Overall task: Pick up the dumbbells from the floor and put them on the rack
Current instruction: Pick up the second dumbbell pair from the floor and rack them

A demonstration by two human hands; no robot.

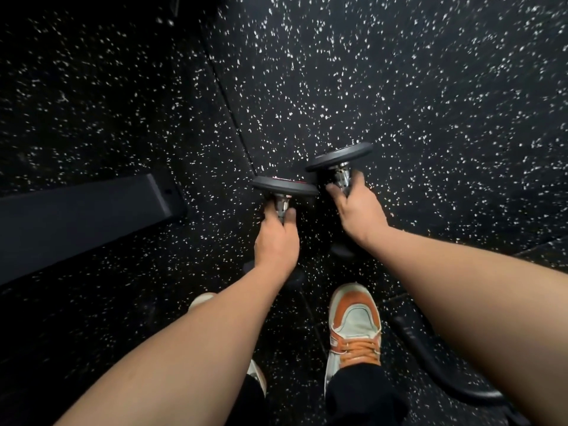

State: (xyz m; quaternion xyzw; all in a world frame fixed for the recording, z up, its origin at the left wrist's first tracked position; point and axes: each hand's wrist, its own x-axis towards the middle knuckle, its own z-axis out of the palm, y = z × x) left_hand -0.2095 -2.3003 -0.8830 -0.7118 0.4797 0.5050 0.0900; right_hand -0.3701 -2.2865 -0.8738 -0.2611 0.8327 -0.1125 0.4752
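Two small dumbbells with black round plates and chrome handles are in the middle of the head view. My left hand (pixel 276 241) is wrapped around the handle of the left dumbbell (pixel 284 186), whose far plate shows above my fingers. My right hand (pixel 358 210) grips the handle of the right dumbbell (pixel 339 156) in the same way. The near plates are mostly hidden under my hands and wrists. I cannot tell whether the dumbbells rest on the speckled floor or hang just above it. No rack is in sight.
Black rubber floor (pixel 430 103) with white flecks fills the view. A dark flat bar (pixel 80 216) of some equipment lies at the left. A curved black tube (pixel 436 370) runs at the lower right. My orange and white shoes (pixel 353 327) stand just behind the dumbbells.
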